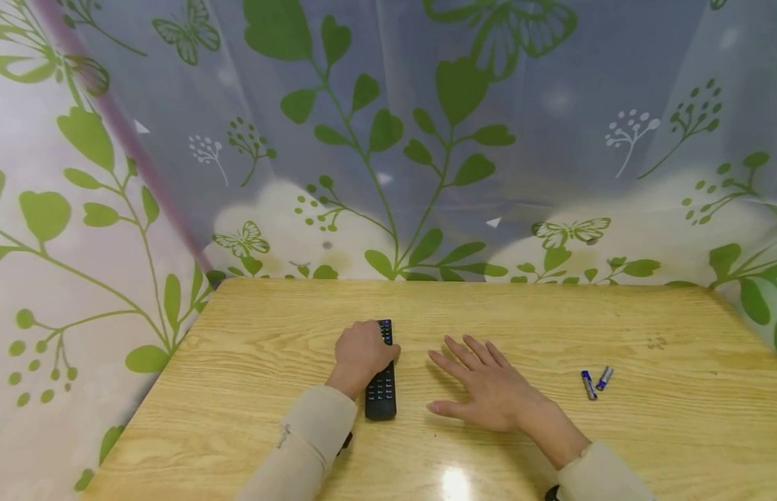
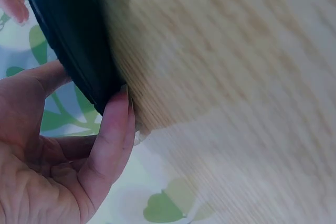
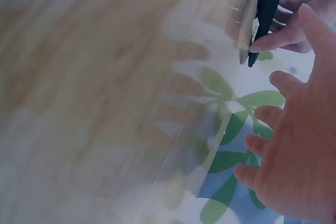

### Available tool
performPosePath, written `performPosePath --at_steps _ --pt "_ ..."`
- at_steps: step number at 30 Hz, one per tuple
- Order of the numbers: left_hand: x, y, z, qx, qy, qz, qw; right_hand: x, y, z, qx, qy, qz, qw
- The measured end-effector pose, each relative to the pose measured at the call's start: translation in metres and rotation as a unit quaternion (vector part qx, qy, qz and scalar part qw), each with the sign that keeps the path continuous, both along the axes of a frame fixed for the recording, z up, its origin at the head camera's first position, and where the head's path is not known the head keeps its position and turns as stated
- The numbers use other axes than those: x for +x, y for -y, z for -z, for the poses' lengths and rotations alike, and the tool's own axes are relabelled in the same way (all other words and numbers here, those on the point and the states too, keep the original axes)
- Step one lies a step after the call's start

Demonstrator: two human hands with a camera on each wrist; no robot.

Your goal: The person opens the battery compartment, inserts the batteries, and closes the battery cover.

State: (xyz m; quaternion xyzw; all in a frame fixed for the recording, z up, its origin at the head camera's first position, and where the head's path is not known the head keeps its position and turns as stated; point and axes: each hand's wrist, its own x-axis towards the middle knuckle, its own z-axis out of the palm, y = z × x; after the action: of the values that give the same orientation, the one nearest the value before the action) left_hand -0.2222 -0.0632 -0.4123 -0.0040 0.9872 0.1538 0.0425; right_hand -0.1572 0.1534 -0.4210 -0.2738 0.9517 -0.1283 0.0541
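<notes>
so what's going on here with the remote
A person sits at a light wooden table. Their left hand grips a black button-covered remote control that lies on the tabletop, fingers curled round its edge. Their right hand is beside it, open with fingers spread, holding nothing. Two small blue-and-silver batteries lie loose on the table to the right, untouched.

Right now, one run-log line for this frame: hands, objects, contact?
left hand: grips black rectangular remote control | right hand: open, fingers spread, beside remote | two small blue-and-silver batteries: untouched, right of right hand | surface: light wooden table
</notes>
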Motion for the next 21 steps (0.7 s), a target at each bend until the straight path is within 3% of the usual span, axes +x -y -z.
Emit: performPosePath --at_steps 8,13,17,21 --pt "-0.003 0.0 0.001 -0.002 0.008 -0.004 1.0 0.001 0.001 0.0 0.004 0.006 0.003 1.0" --pt "-0.006 0.004 0.002 0.02 0.014 0.008 0.9997 0.002 0.0 -0.001 0.006 0.012 0.002 0.9999" --pt "-0.008 0.013 0.002 0.082 0.028 0.008 0.9962 0.003 -0.001 -0.002 0.006 0.008 0.006 0.9999" --pt "-0.007 0.023 0.004 0.164 0.05 0.01 0.9851 0.005 -0.004 -0.003 -0.001 0.007 0.009 0.9999"
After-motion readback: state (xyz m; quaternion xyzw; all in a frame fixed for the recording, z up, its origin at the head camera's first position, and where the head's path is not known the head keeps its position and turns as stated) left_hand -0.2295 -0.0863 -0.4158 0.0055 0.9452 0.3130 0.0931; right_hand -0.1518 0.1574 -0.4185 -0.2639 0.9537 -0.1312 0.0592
